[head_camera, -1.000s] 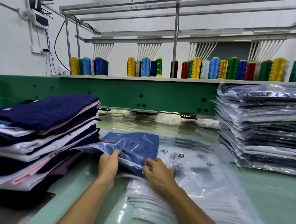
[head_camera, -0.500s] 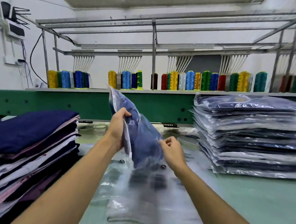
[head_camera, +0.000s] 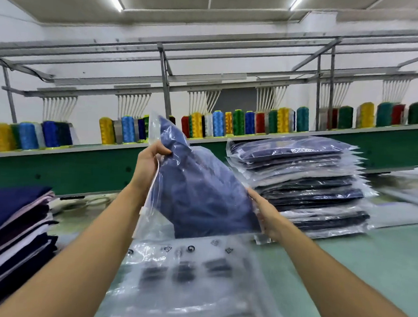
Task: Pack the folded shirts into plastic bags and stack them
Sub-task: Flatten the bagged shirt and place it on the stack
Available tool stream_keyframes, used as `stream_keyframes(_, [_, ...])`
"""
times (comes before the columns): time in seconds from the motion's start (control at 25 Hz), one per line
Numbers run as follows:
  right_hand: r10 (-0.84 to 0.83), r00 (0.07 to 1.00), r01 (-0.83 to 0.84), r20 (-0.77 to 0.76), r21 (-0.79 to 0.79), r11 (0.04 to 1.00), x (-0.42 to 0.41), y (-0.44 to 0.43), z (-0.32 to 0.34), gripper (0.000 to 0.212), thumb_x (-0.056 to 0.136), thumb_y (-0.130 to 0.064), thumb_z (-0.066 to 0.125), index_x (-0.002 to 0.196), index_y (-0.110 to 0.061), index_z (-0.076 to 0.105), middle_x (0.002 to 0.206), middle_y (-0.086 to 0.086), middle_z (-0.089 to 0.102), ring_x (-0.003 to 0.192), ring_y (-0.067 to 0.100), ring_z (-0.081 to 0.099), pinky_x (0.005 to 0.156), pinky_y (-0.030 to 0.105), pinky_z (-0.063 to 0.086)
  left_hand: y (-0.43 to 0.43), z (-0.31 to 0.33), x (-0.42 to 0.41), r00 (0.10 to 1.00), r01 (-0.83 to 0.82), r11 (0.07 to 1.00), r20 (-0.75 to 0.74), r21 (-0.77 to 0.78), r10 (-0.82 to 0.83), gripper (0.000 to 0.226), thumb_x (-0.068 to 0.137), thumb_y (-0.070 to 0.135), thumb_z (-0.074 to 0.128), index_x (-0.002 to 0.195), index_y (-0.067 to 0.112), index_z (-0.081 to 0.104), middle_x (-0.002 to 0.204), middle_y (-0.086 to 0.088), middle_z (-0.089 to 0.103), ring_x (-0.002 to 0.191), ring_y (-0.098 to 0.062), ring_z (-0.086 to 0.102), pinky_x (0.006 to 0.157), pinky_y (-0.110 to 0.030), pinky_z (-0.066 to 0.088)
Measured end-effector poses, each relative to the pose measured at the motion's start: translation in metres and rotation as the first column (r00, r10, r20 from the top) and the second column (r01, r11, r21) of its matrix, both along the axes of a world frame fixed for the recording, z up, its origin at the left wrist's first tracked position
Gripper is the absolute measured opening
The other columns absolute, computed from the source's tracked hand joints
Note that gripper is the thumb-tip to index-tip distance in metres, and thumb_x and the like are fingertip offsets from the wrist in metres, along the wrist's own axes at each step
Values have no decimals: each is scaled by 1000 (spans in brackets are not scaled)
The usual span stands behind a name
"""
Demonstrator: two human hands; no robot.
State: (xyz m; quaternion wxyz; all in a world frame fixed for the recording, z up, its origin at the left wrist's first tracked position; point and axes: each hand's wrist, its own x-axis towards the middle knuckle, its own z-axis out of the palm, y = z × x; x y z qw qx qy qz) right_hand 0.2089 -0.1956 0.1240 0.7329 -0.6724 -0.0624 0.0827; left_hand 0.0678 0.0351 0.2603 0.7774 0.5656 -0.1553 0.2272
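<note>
Clear plastic bag [head_camera: 192,181] of folded blue shirt [head_camera: 212,202], gripped tilted by left hand [head_camera: 149,164] and right hand [head_camera: 265,215] beside the stack of bagged shirts [head_camera: 304,183], could let the shirt bunch.

bagged shirt [head_camera: 200,197]: blue | table [head_camera: 380,262]: pale green | thread cones [head_camera: 229,123]: yellow, blue, green, red

The person is showing two bare forearms, uncovered from the lower edge of the view up to the wrists. The left hand [head_camera: 151,163] and the right hand [head_camera: 267,217] are going bare too.
</note>
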Motion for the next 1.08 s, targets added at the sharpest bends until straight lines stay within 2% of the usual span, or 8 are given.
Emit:
stream_keyframes(0.16, [-112, 994, 111, 5, 49, 993, -1, -36, -10, 48, 72, -37, 86, 107, -6, 76, 102, 15, 77, 98, 36, 73, 97, 53, 55, -6, -22, 12, 988, 103, 989, -101, -104, -113, 43, 80, 1, 38, 51, 10, 68, 57, -6, 63, 52, -19, 64, 58, -21, 56])
stream_keyframes(0.28, [-246, 967, 241, 70, 76, 968, -5, -80, -14, 31, 75, -14, 80, 104, -3, 75, 92, 14, 78, 81, 29, 75, 84, 42, 60, -18, -52, 17, 959, 160, 981, -219, -107, -180, 16, 65, 12, 50, 72, 7, 64, 69, -9, 62, 60, -24, 61, 65, -29, 57])
stream_keyframes(0.44, [-372, 923, 371, 93, 33, 928, -19, -151, -25, 38, 75, 1, 66, 105, -21, 77, 96, 11, 78, 84, 29, 71, 83, 42, 57, -61, -102, 24, 853, 308, 946, -411, -105, -323, 12, 68, 13, 51, 62, 11, 62, 66, -9, 61, 58, -27, 60, 62, -31, 56])
stream_keyframes(0.6, [-542, 838, 542, 63, 12, 840, -32, -214, -40, 62, 74, 9, 60, 119, -32, 71, 102, 4, 73, 91, 27, 65, 86, 35, 55, -101, -154, 42, 735, 298, 954, -647, 37, -204, 28, 79, 3, 45, 81, 2, 73, 65, -15, 64, 51, -27, 62, 50, -31, 55])
stream_keyframes(0.72, [-623, 778, 627, 80, -73, 775, -38, -249, -59, 62, 72, 11, 60, 118, -28, 71, 100, 7, 72, 80, 21, 61, 70, 28, 52, -132, -188, 58, 732, 279, 954, -669, 115, -133, 64, 78, -14, 39, 140, 3, 40, 87, -23, 59, 59, -30, 58, 50, -36, 51])
stream_keyframes(0.92, [-734, 668, 730, 122, -299, 615, -45, -295, -84, 60, 70, 2, 62, 124, -22, 70, 105, 11, 71, 92, 30, 63, 83, 37, 56, -179, -213, 73, 752, 235, 923, -659, 306, 28, 76, 91, -11, 51, 151, 14, 11, 87, -19, 59, 61, -23, 63, 42, -31, 49])
stream_keyframes(1.0, [-709, 687, 677, 157, -494, 546, -48, -306, -91, 65, 75, -9, 62, 136, -30, 59, 125, 13, 65, 110, 35, 60, 96, 42, 52, -190, -219, 78, 810, 199, 854, -571, 480, 132, 84, 93, -7, 53, 155, 20, 4, 111, -18, 63, 91, -32, 68, 68, -43, 61])
stream_keyframes(1.08, [-656, 724, 578, 213, -706, 409, -48, -308, -97, 68, 83, -22, 59, 147, -40, 43, 140, 13, 53, 123, 35, 53, 104, 44, 46, -199, -224, 84, 870, 150, 724, -438, 673, 227, 82, 90, -6, 51, 156, 22, 13, 125, -9, 60, 111, -31, 62, 93, -42, 55])
